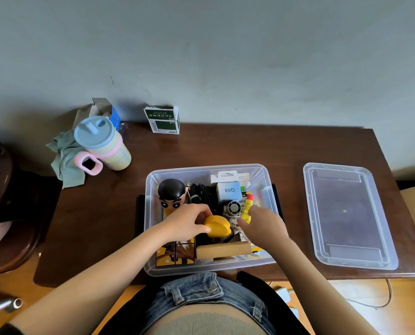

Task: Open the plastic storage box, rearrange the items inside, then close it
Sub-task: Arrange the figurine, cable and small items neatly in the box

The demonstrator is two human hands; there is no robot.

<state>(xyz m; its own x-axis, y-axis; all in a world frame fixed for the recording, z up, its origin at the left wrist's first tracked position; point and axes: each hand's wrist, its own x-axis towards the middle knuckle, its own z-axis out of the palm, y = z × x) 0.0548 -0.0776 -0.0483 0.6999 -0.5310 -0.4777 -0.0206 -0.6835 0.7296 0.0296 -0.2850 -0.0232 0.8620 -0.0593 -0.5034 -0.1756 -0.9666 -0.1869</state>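
the open storage box [151, 238] sits mid-bench; left hand [187, 226] has its grip round a yellow case [217, 226], likely light, smooth, rigid; right hand [265, 226] grip unclear, beside a yellow tube [246, 209]

A dark brown wooden table [226, 146] stands against a grey wall [201, 44]. At its far left a pastel tumbler [103, 143] with a blue lid and pink handle leans beside a crumpled pale green cloth [65, 160], with an opened cardboard box [102, 110] just behind it against the wall. Further right along the wall stands a green and white carton [162, 120]. A dark wooden chair [10, 213] sits left of the table, and a metal tube [3, 305] lies at the near left
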